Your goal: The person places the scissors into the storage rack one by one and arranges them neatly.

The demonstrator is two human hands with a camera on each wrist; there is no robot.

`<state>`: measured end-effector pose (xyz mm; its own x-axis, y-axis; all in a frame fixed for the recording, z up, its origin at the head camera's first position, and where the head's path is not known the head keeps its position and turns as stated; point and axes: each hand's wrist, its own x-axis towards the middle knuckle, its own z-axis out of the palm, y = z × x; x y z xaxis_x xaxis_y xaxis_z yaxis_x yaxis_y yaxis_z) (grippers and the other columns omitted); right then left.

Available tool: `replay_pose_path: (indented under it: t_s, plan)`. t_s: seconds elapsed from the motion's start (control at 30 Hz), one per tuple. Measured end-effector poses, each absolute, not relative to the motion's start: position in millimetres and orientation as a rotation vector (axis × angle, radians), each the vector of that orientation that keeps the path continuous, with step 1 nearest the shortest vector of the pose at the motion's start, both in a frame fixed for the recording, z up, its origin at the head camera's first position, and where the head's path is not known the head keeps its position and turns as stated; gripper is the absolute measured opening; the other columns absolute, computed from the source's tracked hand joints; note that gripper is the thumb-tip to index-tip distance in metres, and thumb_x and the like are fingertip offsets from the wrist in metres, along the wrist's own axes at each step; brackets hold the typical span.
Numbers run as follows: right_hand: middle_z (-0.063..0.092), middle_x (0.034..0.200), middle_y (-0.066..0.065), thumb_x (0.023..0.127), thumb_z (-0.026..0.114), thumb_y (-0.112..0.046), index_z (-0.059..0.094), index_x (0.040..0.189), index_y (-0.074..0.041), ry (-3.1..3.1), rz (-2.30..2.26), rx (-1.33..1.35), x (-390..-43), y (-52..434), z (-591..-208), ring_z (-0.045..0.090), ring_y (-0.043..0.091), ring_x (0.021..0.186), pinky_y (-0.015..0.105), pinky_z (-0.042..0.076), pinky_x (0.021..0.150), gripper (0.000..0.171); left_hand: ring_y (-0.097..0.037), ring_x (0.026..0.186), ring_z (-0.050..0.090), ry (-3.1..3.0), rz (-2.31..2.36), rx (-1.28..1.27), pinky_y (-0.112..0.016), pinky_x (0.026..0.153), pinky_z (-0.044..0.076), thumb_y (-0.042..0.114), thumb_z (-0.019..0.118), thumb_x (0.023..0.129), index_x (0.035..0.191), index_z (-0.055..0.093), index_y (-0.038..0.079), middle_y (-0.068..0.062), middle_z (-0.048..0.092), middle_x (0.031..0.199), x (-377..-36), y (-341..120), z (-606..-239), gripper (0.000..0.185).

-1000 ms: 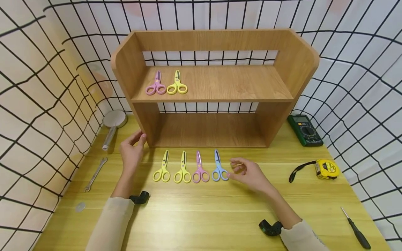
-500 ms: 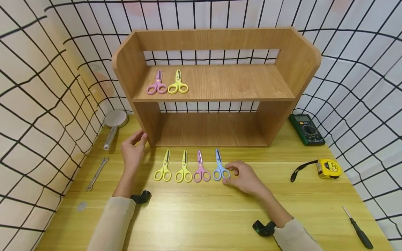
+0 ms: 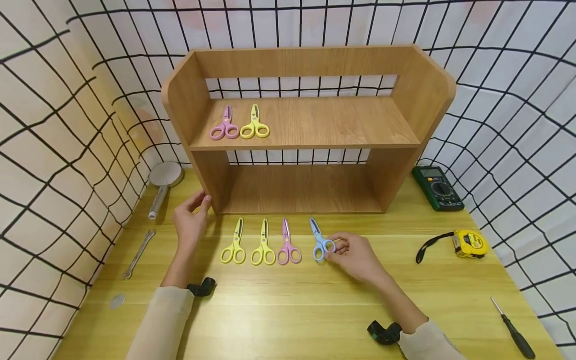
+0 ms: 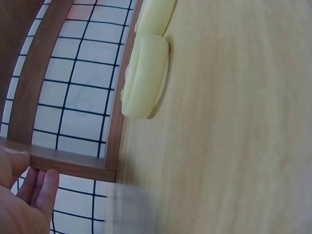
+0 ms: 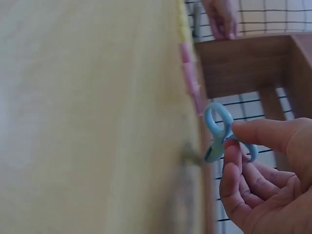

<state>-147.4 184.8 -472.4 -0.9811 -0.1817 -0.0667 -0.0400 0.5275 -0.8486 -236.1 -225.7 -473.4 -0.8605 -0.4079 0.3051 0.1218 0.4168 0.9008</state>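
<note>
My right hand (image 3: 355,255) pinches one handle loop of the blue scissors (image 3: 320,242) between thumb and fingertips. In the right wrist view the blue scissors (image 5: 218,129) are tilted in the fingers and raised off the table. Left of them lie pink scissors (image 3: 288,245) and two yellow pairs (image 3: 263,245), in a row with blades toward the shelf. At the left side panel of the wooden shelf (image 3: 288,150), my left hand (image 3: 191,222) grips the lower front edge, thumb on one face and fingers on the other. Pink scissors (image 3: 225,125) and yellow scissors (image 3: 255,125) lie on the upper board.
Left on the table are a round-headed tool with a grey handle (image 3: 164,180), a wrench (image 3: 138,255) and a small clear disc (image 3: 117,301). To the right are a green multimeter (image 3: 438,188), a yellow tape measure (image 3: 470,244) and a screwdriver (image 3: 515,330).
My right hand has closed on the blue scissors and picked them up, tilting them and shifting them slightly right, away from the row. The left hand has stayed at the shelf's side.
</note>
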Motion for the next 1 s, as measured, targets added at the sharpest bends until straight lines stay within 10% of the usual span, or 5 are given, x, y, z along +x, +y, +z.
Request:
replay_pose_path:
  t_s: [0.5, 1.0]
  plan:
    - [0.076, 0.103, 0.008, 0.091, 0.081, -0.018, 0.069, 0.126, -0.01, 2.551, -1.786, -0.476, -137.0, 181.5, -332.5, 0.07, 0.021, 0.09, 0.026, 0.061, 0.081, 0.038, -0.025, 0.111, 0.073, -2.196, -1.458, 0.249, -0.038, 0.096, 0.055, 0.025, 0.073, 0.098, 0.125, 0.075, 0.01, -0.011, 0.077, 0.118, -236.4, -224.4, -473.3, 0.031]
    - [0.079, 0.102, 0.002, 0.093, 0.079, -0.023, 0.07, 0.129, -0.011, 2.775, -1.751, -0.378, -247.1, 131.4, -254.6, 0.062, 0.014, 0.086, 0.023, 0.049, 0.068, 0.039, -0.024, 0.108, 0.074, -2.201, -1.433, 0.259, -0.031, 0.091, 0.056, 0.025, 0.073, 0.098, 0.125, 0.076, 0.011, -0.009, 0.078, 0.116, -237.5, -226.0, -472.9, 0.03]
